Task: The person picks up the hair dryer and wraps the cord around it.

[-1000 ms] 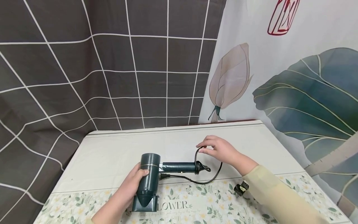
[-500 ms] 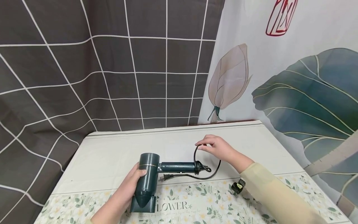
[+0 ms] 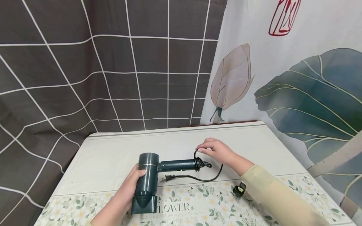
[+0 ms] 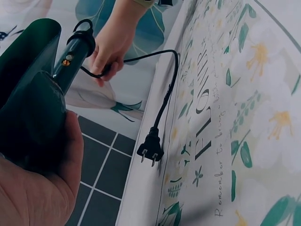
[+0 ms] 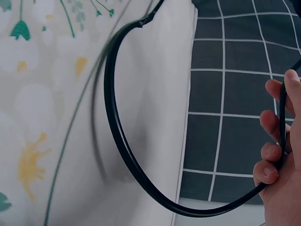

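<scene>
My left hand (image 3: 132, 183) grips the barrel of a dark green hair dryer (image 3: 148, 177), its thumb laid over the near side. The dryer's handle (image 3: 176, 165) points right, and black cord is wound round its end. Above that end my right hand (image 3: 217, 151) pinches the power cord (image 5: 121, 127); in the right wrist view the fingers curl round it. From there the cord sags in a loop to its two-pin plug (image 4: 150, 147), which lies under the handle in the head view. A flat-ended nozzle (image 3: 144, 205) sits at the barrel's near end.
A small black object with a yellow-green mark (image 3: 239, 189) lies on the table beside my right sleeve. The floral tablecloth (image 3: 195, 216) covers the table's front part. A dark grid curtain (image 3: 152, 84) and a white printed curtain (image 3: 260, 66) hang behind and to the right.
The hair dryer has shifted slightly left, its handle end tilting up a little. My right hand has moved slightly left with the cord. The plug shows farther out from the barrel.
</scene>
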`<state>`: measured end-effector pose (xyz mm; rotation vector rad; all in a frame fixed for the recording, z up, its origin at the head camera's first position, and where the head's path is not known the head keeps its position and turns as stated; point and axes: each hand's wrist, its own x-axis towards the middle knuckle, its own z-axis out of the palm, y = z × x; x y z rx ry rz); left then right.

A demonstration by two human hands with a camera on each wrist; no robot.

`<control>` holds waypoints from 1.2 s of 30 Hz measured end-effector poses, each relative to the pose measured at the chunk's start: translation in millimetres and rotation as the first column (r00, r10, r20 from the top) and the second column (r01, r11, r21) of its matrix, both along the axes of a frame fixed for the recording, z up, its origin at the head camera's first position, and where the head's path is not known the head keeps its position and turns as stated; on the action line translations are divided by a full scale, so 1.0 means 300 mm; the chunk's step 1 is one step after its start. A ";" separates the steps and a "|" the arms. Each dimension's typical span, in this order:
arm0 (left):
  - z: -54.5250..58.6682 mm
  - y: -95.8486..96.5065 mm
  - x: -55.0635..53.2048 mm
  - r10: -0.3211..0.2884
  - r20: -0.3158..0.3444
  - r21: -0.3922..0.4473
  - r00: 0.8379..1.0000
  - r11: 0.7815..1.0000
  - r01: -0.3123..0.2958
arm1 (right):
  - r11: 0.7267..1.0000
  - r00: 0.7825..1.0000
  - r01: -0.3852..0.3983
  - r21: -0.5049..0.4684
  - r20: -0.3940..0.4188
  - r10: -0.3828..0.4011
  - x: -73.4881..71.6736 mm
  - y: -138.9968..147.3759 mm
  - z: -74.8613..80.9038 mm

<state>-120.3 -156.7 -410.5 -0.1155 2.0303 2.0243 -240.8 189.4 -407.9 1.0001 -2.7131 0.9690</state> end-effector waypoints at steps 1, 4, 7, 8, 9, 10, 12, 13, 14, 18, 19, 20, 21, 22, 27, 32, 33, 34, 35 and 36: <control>0.001 0.000 0.000 0.004 0.004 -0.001 1.000 1.000 -0.004 | 1.000 1.000 -0.001 0.012 0.000 0.001 0.003 -0.003 -0.002; 0.001 0.000 0.001 0.009 0.002 -0.011 1.000 1.000 -0.009 | 0.999 1.000 -0.003 0.049 -0.007 0.004 0.014 -0.011 -0.006; 0.001 0.000 0.001 0.009 0.000 -0.005 1.000 1.000 -0.009 | 0.996 1.000 -0.016 0.085 -0.026 0.018 0.026 -0.019 -0.011; 0.002 0.001 0.002 0.008 -0.002 0.000 1.000 1.000 -0.008 | 0.995 0.999 -0.023 0.095 -0.031 0.026 0.030 -0.021 -0.012; 0.003 0.001 0.002 0.007 -0.002 0.006 1.000 1.000 -0.007 | 0.994 0.999 -0.031 0.103 -0.037 0.035 0.032 -0.022 -0.014; 0.003 0.001 0.002 0.005 -0.003 0.013 1.000 1.000 -0.005 | 0.993 0.998 -0.042 0.107 -0.044 0.047 0.036 -0.023 -0.013; 0.004 0.002 0.002 0.003 -0.007 0.025 1.000 1.000 -0.002 | 0.991 0.997 -0.053 0.119 -0.053 0.060 0.041 -0.025 -0.013; 0.004 0.002 0.002 0.003 -0.009 0.029 1.000 1.000 -0.003 | 0.991 0.996 -0.056 0.125 -0.057 0.063 0.043 -0.025 -0.012; 0.005 0.002 0.002 0.004 -0.008 0.030 1.000 1.000 -0.003 | 0.989 0.995 -0.060 0.134 -0.066 0.069 0.044 -0.025 -0.014; 0.005 0.002 0.004 0.007 -0.010 0.018 1.000 1.000 -0.007 | 0.980 0.992 -0.086 0.178 -0.073 0.100 0.047 -0.027 -0.019; 0.006 0.002 0.004 0.009 -0.008 0.017 1.000 1.000 -0.009 | 0.977 0.991 -0.092 0.193 -0.077 0.109 0.049 -0.028 -0.020; 0.007 0.002 0.004 0.010 -0.006 0.015 1.000 1.000 -0.010 | 0.974 0.990 -0.099 0.204 -0.078 0.117 0.050 -0.031 -0.022; 0.007 0.003 0.004 0.012 -0.006 0.014 1.000 1.000 -0.012 | 0.972 0.990 -0.102 0.213 -0.074 0.121 0.052 -0.034 -0.022; 0.009 0.003 0.003 0.014 -0.006 0.011 1.000 1.000 -0.014 | 0.969 0.989 -0.101 0.224 -0.081 0.122 0.055 -0.038 -0.023; 0.015 0.005 0.004 0.038 -0.014 0.003 0.999 0.999 -0.038 | 0.970 0.995 -0.032 0.242 -0.085 0.054 0.084 -0.062 -0.024; 0.020 0.012 0.004 0.070 -0.023 0.013 0.997 0.998 -0.069 | 0.964 0.980 0.001 0.266 -0.194 0.053 0.120 -0.081 -0.025; 0.021 0.015 0.003 0.075 -0.026 0.018 0.997 0.997 -0.074 | 0.962 0.974 0.000 0.272 -0.216 0.062 0.125 -0.084 -0.025; 0.022 0.016 0.002 0.078 -0.029 0.021 0.997 0.997 -0.077 | 0.961 0.971 -0.005 0.275 -0.230 0.071 0.130 -0.087 -0.026; 0.022 0.018 0.002 0.082 -0.031 0.023 0.996 0.996 -0.081 | 0.962 0.969 -0.013 0.274 -0.235 0.080 0.135 -0.090 -0.026; 0.022 0.020 0.001 0.085 -0.033 0.025 0.996 0.996 -0.084 | 0.962 0.968 -0.021 0.271 -0.237 0.088 0.139 -0.093 -0.026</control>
